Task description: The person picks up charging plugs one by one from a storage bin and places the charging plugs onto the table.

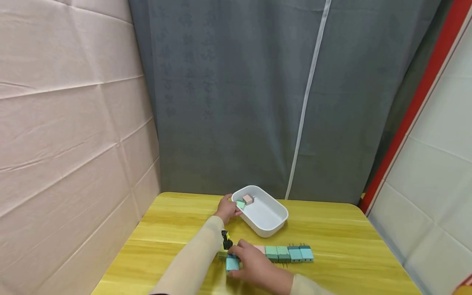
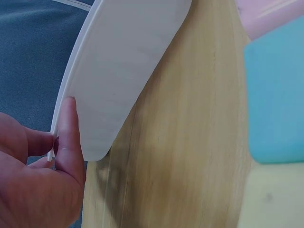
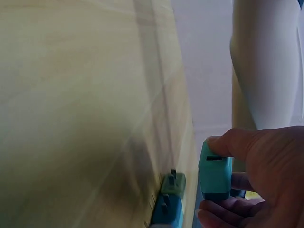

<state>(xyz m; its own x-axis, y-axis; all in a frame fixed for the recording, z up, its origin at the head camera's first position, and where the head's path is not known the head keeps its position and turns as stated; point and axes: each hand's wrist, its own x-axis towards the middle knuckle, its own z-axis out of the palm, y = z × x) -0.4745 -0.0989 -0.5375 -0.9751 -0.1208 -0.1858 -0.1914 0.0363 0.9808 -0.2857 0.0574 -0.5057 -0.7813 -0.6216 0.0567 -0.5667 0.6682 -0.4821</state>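
My left hand [image 1: 226,209] pinches the left rim of a white plastic bin [image 1: 264,211], thumb and fingers on either side of the wall in the left wrist view. Inside the bin lie a pink charger plug [image 1: 248,199] and a mint green charger plug [image 1: 240,204]. Closer to me, my right hand [image 1: 254,262] holds a blue-green USB charger plug [image 3: 214,173] between thumb and fingers, its USB slot showing in the right wrist view. That hand is just in front of a row of charger plugs, hiding part of it.
Along the row are a pink plug [image 1: 260,249], green plugs [image 1: 277,254] and blue plugs [image 1: 300,254], prongs showing on several. A yellowish plug [image 1: 222,255] is at its left. The wooden table [image 1: 339,229] reaches back to a grey curtain [image 1: 228,102].
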